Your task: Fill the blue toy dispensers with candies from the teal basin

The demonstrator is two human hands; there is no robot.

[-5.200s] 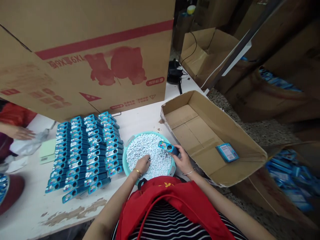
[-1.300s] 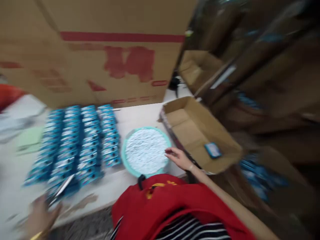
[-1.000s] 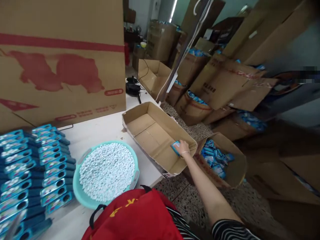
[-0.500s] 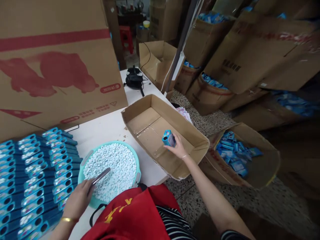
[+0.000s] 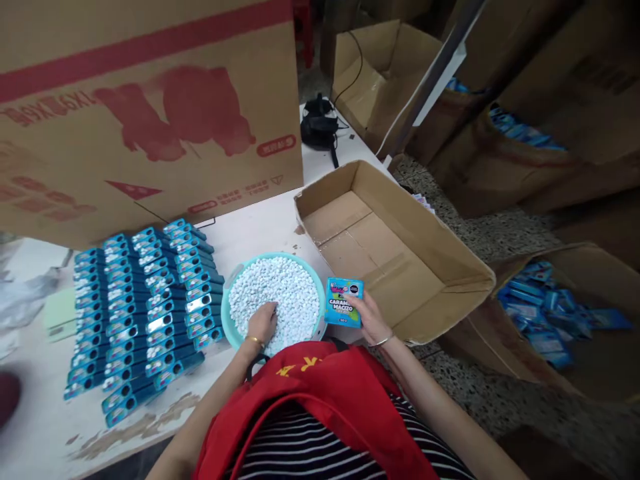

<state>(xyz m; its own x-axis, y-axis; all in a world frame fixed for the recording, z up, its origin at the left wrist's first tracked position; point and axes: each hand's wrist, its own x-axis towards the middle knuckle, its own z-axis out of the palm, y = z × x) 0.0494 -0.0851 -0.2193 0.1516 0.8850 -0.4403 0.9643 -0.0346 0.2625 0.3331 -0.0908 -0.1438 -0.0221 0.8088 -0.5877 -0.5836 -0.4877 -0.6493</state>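
Note:
My right hand [image 5: 373,319] grips a blue candy box [image 5: 336,319] by its right side. Its printed front, reading "MACIZO", faces up at me, between the basin and the cardboard tray. Closed, my left hand [image 5: 263,325] is down in the small white candies [image 5: 295,293], its fingertips partly buried. Whatever it holds is hidden; the long metal tool seen earlier does not show. Those candies fill a round turquoise basin [image 5: 227,319]. Left of it stand rows of blue candy boxes [image 5: 157,300], many with a round hole in the top and white candies lying on them.
A shallow cardboard tray [image 5: 425,273] lies to the right on the white table [image 5: 255,233]. Behind the rows rises a big printed carton [image 5: 175,113]. Black gear [image 5: 320,127] rests at the back. On the floor at right is a carton of blue packs [image 5: 545,307].
My right hand has brought the box from over the tray to the basin's edge, turning its front toward me. My left hand has moved into the candies. The view has swung left.

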